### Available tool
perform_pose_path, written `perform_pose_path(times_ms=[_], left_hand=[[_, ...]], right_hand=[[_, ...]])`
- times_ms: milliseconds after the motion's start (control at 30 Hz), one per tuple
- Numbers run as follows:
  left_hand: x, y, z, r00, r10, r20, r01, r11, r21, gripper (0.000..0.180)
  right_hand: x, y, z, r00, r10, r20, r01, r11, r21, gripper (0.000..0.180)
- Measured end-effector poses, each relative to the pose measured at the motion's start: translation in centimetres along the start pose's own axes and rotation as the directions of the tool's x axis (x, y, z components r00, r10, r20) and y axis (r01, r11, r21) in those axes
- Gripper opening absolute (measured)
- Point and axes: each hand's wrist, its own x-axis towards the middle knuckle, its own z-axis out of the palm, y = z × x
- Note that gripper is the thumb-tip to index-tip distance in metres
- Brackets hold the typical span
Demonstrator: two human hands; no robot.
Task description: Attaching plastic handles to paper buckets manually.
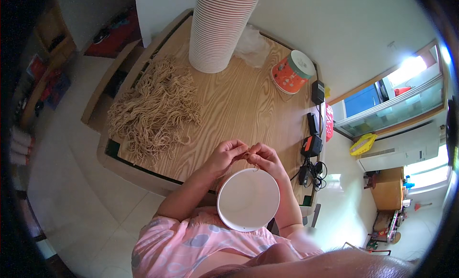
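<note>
A white paper bucket (pixel 248 204) sits between the person's forearms, close to the chest, its open mouth facing up. Just above the far side of its rim, a thin tan cord (pixel 256 169) is being worked. The left hand (pixel 224 158) and the right hand (pixel 268 159) meet there, each pinching the cord between thumb and forefinger; the exact loop or knot is too small to tell.

To do this well, the pinch should probably stay close to the rim, with the bucket steadied against the body and the cord drawn snug by even, gentle pulls, since a hard tug could tear or crease the paper wall.

Beyond the hands, a loose heap of tan cords (pixel 155 110) lies on the left of the worktop (pixel 239 103). A tall stack of nested buckets (pixel 222 32) stands at the back, and an upturned red bucket (pixel 289 73) lies to the right, near black adapters (pixel 318 92).
</note>
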Motion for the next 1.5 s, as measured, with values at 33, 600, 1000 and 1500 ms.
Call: perform_pose_path(times_ms=[33,600,1000,1500], left_hand=[[0.0,-0.1,-0.1,0.999,-0.036,0.004,0.037,0.997,-0.065,0.016],[0.8,0.2,-0.5,0.964,0.262,-0.035,-0.201,0.813,0.546,0.008],[0.3,2.1,0.0,0.975,0.221,0.010,-0.149,0.623,0.768,0.006],[-1.2,3.0,-1.2,0.662,0.749,-0.011,-0.352,0.324,0.878,0.007]], right_hand=[[0.0,0.1,-0.2,1.000,0.000,0.000,0.000,1.000,0.000,0.006],[1.0,0.7,-0.7,0.987,0.123,-0.106,-0.122,0.992,0.017,0.018],[0.8,0.8,-1.7,0.986,0.105,-0.130,-0.108,0.994,-0.017,0.011],[-1.3,0.2,-1.3,0.993,0.115,0.003,-0.115,0.993,0.038,0.011]])
